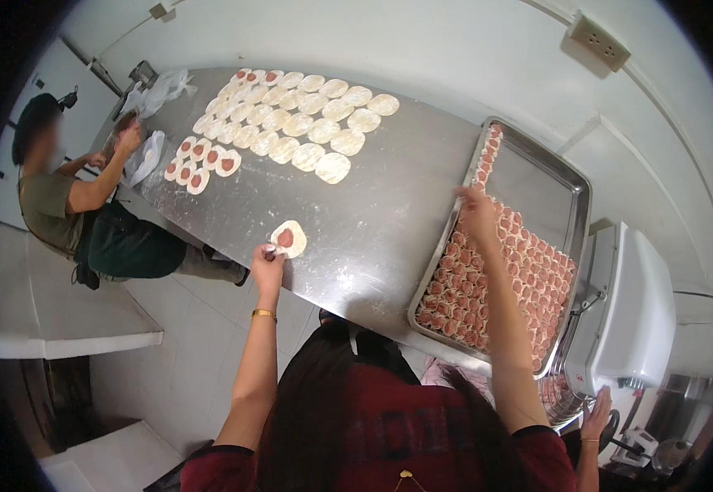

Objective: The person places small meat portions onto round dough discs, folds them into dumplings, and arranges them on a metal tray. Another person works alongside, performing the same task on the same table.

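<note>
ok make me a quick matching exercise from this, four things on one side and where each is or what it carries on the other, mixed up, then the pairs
1. left hand
2. right hand
3. metal tray
4. power outlet

A. mounted high on the wall
B. above the tray's left side
C. beside a single filled dough round
D. carrying many small filled dough pieces

Pairs: 1-C, 2-B, 3-D, 4-A

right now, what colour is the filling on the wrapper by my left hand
The filling is reddish pink, best seen in the head view.
</note>
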The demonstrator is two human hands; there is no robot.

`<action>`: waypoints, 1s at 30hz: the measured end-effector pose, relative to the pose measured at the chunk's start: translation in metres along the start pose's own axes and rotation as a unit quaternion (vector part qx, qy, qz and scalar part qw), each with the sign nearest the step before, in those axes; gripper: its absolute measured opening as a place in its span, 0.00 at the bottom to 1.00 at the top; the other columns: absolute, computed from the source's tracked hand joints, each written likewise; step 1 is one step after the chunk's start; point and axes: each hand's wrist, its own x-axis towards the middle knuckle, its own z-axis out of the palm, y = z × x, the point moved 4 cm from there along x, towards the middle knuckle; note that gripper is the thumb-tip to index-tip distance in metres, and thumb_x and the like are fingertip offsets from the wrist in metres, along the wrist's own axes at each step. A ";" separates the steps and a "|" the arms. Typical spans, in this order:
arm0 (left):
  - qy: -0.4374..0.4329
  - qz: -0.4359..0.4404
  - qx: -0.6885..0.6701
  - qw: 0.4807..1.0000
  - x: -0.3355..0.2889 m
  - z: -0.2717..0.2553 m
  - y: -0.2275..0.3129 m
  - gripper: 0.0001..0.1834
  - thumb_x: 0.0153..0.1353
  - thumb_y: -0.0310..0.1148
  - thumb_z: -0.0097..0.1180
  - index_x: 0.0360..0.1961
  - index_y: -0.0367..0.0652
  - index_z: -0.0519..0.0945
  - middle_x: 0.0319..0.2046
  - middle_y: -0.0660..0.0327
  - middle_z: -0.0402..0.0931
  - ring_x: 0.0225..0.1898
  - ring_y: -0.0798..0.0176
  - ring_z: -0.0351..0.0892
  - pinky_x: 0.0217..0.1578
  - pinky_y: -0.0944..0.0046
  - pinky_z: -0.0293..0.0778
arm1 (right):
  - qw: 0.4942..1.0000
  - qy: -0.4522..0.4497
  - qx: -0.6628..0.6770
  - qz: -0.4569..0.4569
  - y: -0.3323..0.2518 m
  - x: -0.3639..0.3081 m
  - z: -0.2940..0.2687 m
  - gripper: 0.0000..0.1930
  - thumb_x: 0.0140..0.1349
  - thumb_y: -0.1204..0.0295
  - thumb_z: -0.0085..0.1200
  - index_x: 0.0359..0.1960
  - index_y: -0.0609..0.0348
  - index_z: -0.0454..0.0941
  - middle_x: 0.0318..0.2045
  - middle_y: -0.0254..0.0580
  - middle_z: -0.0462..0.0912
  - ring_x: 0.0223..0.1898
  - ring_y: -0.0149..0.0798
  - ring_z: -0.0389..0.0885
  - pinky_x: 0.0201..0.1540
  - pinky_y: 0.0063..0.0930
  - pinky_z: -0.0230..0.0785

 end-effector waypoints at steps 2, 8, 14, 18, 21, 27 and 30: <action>-0.016 -0.006 -0.042 0.999 0.001 0.002 0.000 0.16 0.47 0.20 0.58 0.40 0.34 0.71 0.32 0.57 0.77 0.33 0.66 0.77 0.38 0.68 0.72 | 0.992 -0.065 0.083 -0.064 -0.040 -0.026 0.078 0.18 0.45 0.83 0.51 0.42 0.60 0.78 0.35 0.47 0.80 0.36 0.43 0.80 0.41 0.31 0.72; -0.058 -0.023 -0.172 0.983 0.009 0.006 -0.014 0.20 0.51 0.18 0.53 0.47 0.33 0.68 0.40 0.53 0.76 0.41 0.63 0.77 0.43 0.67 0.72 | 0.983 -0.162 -0.028 -0.081 -0.127 -0.066 0.231 0.15 0.46 0.78 0.53 0.39 0.61 0.79 0.39 0.51 0.78 0.42 0.52 0.77 0.45 0.39 0.71; -0.112 0.016 -0.066 0.991 0.024 0.008 -0.019 0.21 0.46 0.22 0.54 0.46 0.36 0.74 0.34 0.53 0.79 0.34 0.61 0.81 0.38 0.64 0.75 | 0.984 -0.122 -0.085 -0.098 -0.150 -0.068 0.281 0.09 0.47 0.76 0.55 0.32 0.63 0.77 0.35 0.48 0.78 0.37 0.49 0.76 0.42 0.39 0.70; -0.228 0.013 -0.069 0.971 0.017 0.015 -0.008 0.22 0.46 0.21 0.55 0.46 0.37 0.76 0.34 0.57 0.79 0.34 0.65 0.79 0.38 0.67 0.74 | 0.974 -0.171 0.085 0.121 -0.125 -0.079 0.275 0.12 0.50 0.77 0.52 0.39 0.62 0.74 0.36 0.46 0.79 0.36 0.41 0.78 0.37 0.33 0.70; -0.306 0.043 -0.117 0.944 0.001 0.022 -0.001 0.23 0.48 0.20 0.53 0.49 0.36 0.74 0.35 0.62 0.78 0.35 0.70 0.77 0.38 0.70 0.73 | 0.893 -0.096 0.325 0.297 -0.105 -0.099 0.257 0.17 0.51 0.78 0.49 0.45 0.63 0.70 0.40 0.47 0.79 0.40 0.36 0.78 0.39 0.26 0.71; -0.316 0.022 -0.159 0.935 -0.004 0.032 0.004 0.20 0.52 0.18 0.50 0.48 0.38 0.76 0.36 0.57 0.79 0.36 0.65 0.79 0.40 0.67 0.74 | 0.832 -0.087 0.461 0.297 -0.093 -0.117 0.242 0.20 0.52 0.83 0.50 0.50 0.69 0.67 0.46 0.49 0.77 0.45 0.37 0.77 0.47 0.25 0.71; -0.320 0.052 -0.128 0.937 -0.002 0.034 0.013 0.18 0.52 0.19 0.52 0.46 0.36 0.76 0.35 0.57 0.79 0.36 0.66 0.79 0.39 0.68 0.74 | 0.824 -0.089 0.487 0.277 -0.095 -0.118 0.245 0.17 0.52 0.85 0.51 0.47 0.69 0.71 0.45 0.48 0.78 0.44 0.36 0.78 0.46 0.25 0.70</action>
